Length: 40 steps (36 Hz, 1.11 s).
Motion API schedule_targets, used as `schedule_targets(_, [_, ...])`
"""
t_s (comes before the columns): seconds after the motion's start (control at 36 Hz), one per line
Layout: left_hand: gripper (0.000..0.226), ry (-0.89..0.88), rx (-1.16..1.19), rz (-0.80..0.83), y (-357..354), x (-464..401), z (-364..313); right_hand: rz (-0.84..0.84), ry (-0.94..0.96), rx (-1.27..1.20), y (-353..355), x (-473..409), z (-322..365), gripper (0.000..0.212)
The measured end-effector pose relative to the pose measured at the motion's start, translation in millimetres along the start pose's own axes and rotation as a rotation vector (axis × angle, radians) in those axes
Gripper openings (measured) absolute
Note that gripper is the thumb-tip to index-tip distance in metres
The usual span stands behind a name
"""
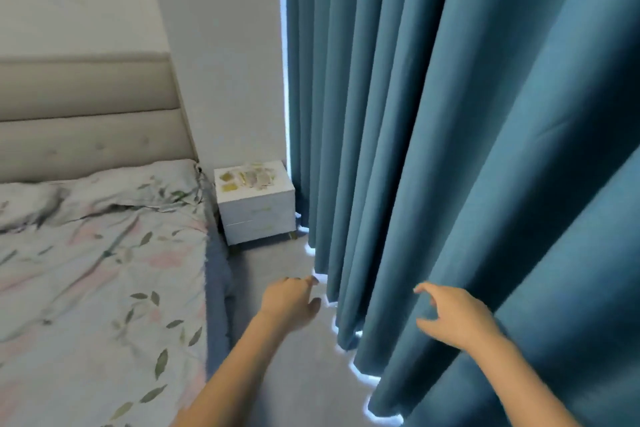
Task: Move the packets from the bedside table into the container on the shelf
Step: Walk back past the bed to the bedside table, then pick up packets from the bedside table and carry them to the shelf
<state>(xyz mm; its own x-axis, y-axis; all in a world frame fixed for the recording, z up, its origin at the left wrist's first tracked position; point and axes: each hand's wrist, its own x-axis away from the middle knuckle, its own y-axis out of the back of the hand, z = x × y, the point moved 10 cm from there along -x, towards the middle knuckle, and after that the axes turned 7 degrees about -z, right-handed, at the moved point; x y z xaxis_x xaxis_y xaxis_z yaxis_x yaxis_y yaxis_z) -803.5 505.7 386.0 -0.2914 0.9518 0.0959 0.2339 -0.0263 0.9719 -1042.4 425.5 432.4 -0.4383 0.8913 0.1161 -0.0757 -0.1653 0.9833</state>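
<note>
Several small packets (247, 177), yellow and pale, lie scattered on top of a white bedside table (258, 210) with two drawers, standing in the far corner between the bed and the curtain. My left hand (289, 302) reaches forward over the floor, well short of the table, its fingers loosely curled and holding nothing. My right hand (450, 314) is stretched out in front of the curtain folds, fingers relaxed and empty. No shelf or container is in view.
A bed (97, 270) with a floral cover and a padded beige headboard (86, 121) fills the left. Long teal curtains (450, 132) hang along the right down to the floor. A narrow strip of grey floor (277, 260) runs between them toward the table.
</note>
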Motion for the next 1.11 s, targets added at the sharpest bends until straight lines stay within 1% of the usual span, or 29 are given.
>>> schedule_targets(0.14, [0.046,0.136,-0.008,-0.058,27,-42,25,0.032,0.183,-0.009,0,-89,35,0.048])
schedule_targets(0.22, [0.044,0.232,-0.009,-0.072,38,-63,53,0.009,0.249,-0.029,-2,-140,62,0.044])
schedule_targets(0.28, [0.044,0.290,-0.009,-0.074,44,-73,73,0.026,0.281,-0.038,-8,-169,82,0.044])
schedule_targets(0.36, [0.041,0.378,-0.003,-0.078,53,-89,106,0.044,0.340,-0.049,-16,-212,119,0.043])
schedule_targets(0.44, [0.032,0.461,0.000,-0.081,62,-114,147,0.059,0.397,-0.045,-25,-258,163,0.042])
schedule_targets(0.53, [0.035,0.522,0.014,-0.081,72,-144,191,0.079,0.447,-0.016,-34,-307,207,0.043])
schedule_targets(0.61, [0.038,0.538,0.012,-0.127,87,-178,234,0.092,0.469,-0.024,-36,-356,250,0.044])
schedule_targets(0.81, [0.041,0.552,-0.016,-0.100,116,-273,329,0.078,0.461,-0.078,-21,-476,325,0.044])
schedule_targets(0.97, [0.042,0.520,-0.031,-0.102,134,-370,381,0.096,0.417,-0.128,-21,-574,360,0.044])
schedule_targets(1.11, [0.042,0.499,0.005,-0.063,121,-466,416,0.142,0.408,-0.112,-46,-671,377,0.041])
